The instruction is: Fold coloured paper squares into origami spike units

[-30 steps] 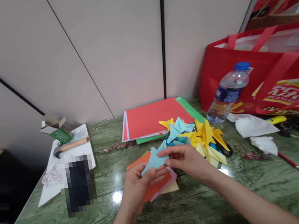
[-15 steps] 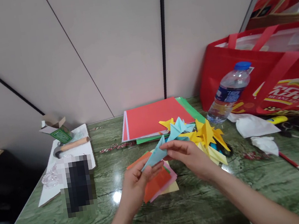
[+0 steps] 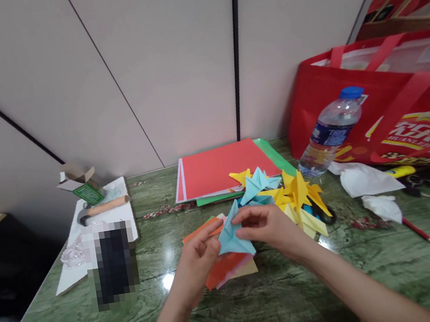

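Observation:
A light blue folded paper crane (image 3: pixel 237 241) is held between both hands, its pointed tip upward and a wide flap toward me. My left hand (image 3: pixel 197 255) pinches its left side between thumb and fingers. From the right, my right hand (image 3: pixel 267 226) grips it with bent fingers that hide part of the folds. Below lies a small stack of coloured paper squares (image 3: pixel 221 274), orange on top. Just behind my right hand are more folded pieces, a blue paper crane (image 3: pixel 259 182) and several yellow paper cranes (image 3: pixel 297 192).
Large red sheets (image 3: pixel 220 171) lie by the wall. A water bottle (image 3: pixel 330 133) stands before a red bag (image 3: pixel 403 100). At right are crumpled tissue (image 3: pixel 381 207) and a red-handled tool (image 3: pixel 419 232). A white board (image 3: pixel 73 279) at left bears a green box (image 3: pixel 88 191) and a wooden-handled tool (image 3: pixel 108 205).
The blue paper crane has turned from a narrow, slanted shape to one facing me with its flap spread low. Both hands stay on it, their fingers shifted slightly.

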`<state>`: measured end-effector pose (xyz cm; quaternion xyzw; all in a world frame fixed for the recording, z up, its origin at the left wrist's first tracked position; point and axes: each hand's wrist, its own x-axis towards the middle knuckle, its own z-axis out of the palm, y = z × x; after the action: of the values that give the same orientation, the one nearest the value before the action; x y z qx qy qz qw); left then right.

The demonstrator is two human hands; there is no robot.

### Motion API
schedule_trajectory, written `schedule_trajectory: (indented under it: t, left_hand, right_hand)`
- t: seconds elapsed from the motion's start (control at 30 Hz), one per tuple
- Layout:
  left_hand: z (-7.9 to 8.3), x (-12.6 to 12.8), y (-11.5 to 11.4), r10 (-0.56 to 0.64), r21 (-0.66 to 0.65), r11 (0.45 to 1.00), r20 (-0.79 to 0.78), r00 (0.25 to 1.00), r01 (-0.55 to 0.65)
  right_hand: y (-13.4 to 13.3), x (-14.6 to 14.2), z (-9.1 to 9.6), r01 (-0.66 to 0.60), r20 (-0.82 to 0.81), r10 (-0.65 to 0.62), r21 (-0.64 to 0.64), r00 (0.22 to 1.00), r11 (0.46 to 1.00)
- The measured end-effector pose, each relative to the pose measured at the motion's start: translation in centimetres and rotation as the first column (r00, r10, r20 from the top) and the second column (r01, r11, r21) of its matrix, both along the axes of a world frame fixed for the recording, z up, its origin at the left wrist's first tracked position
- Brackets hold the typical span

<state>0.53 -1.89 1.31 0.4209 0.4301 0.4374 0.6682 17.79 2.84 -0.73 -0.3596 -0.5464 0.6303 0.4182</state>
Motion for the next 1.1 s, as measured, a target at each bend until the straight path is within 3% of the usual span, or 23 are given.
schedule_trajectory:
  t: [0.17,0.3,0.4,0.57,0.93,1.1]
  left_hand:
    - [-0.6,0.4,0.2,0.009,-0.018,1.0,-0.121,0.993,-0.011]
    - [-0.9,0.7,0.2,0.071,-0.042,0.996,-0.142,0.987,-0.077]
    - [-1.1,0.7,0.2,0.094,-0.035,0.994,-0.15,0.984,-0.1]
    - [-1.4,0.5,0.4,0.115,-0.027,0.992,-0.146,0.983,-0.12]
    - [-1.0,0.2,0.5,0.182,-0.07,0.979,-0.094,0.979,-0.189]
    - [-1.1,-0.1,0.6,0.161,-0.103,0.98,-0.09,0.983,-0.17]
  right_hand:
    - [-0.6,-0.3,0.2,-0.149,0.178,0.119,0.169,0.977,0.974]
    - [-1.2,-0.7,0.2,-0.164,0.377,0.013,0.371,0.926,0.914]
    - [-1.6,-0.9,0.0,-0.17,0.457,-0.06,0.446,0.887,0.879]
    - [-1.7,-1.2,-0.5,-0.123,0.436,-0.096,0.448,0.895,0.885]
    - [-0.8,-1.1,-1.0,0.072,0.106,-0.1,0.24,0.989,0.968]
    - [-0.3,-0.5,-1.2,-0.026,0.253,-0.044,0.264,0.966,0.964]
